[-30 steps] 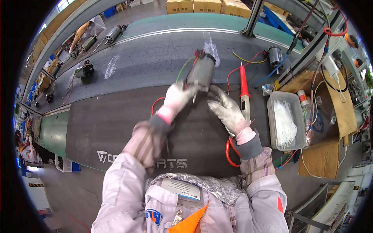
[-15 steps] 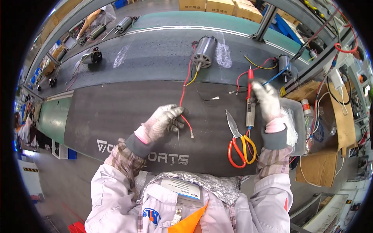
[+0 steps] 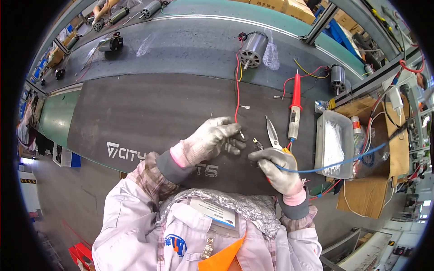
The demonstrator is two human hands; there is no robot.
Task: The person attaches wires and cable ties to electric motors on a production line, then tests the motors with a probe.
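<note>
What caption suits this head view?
Gloved left hand holds a red wire from a silver motor; right hand holds a blue cable.

I stand in a factory workshop: silver cylindrical electric motors [image 3: 255,43] with thin coloured wires [image 3: 237,86] lie along the long dark-grey work surface [image 3: 190,49] before me, beneath grey metal frame posts [image 3: 322,23], with brown cardboard cartons [image 3: 298,10] beyond.

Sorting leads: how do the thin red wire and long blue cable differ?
The thin red wire is in the left hand, the long blue cable in the right hand. The red wire runs up toward a silver cylindrical motor; the blue cable curves rightward. Both are slender.
</note>
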